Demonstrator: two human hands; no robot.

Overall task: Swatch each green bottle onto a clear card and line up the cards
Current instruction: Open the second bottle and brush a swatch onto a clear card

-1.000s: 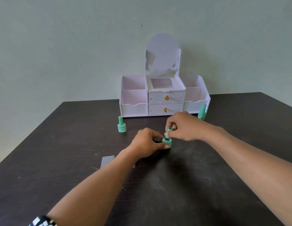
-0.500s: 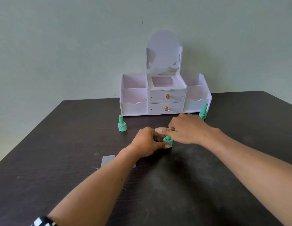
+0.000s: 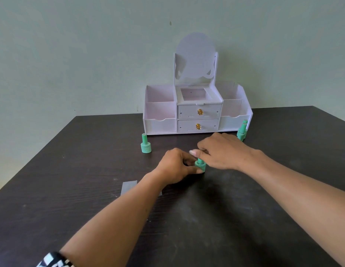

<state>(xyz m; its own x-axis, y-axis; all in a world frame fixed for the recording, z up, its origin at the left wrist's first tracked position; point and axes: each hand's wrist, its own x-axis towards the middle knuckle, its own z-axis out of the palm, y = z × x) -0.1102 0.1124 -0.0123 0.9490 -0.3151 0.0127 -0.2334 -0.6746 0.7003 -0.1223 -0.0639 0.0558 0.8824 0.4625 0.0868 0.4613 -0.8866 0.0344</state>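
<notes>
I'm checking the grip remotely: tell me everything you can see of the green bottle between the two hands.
The green bottle is small, mint green and looks like plastic: a squat round body with faint lettering and a narrower cylindrical cap. It stands upright on the dark table, in front of the white organizer. The left hand grips its body; the right hand pinches the cap from above. Whether the cap is loosened cannot be told.

one head camera looks forward and down, close over the dark table (image 3: 52, 189), facing the wall (image 3: 71, 54).
</notes>
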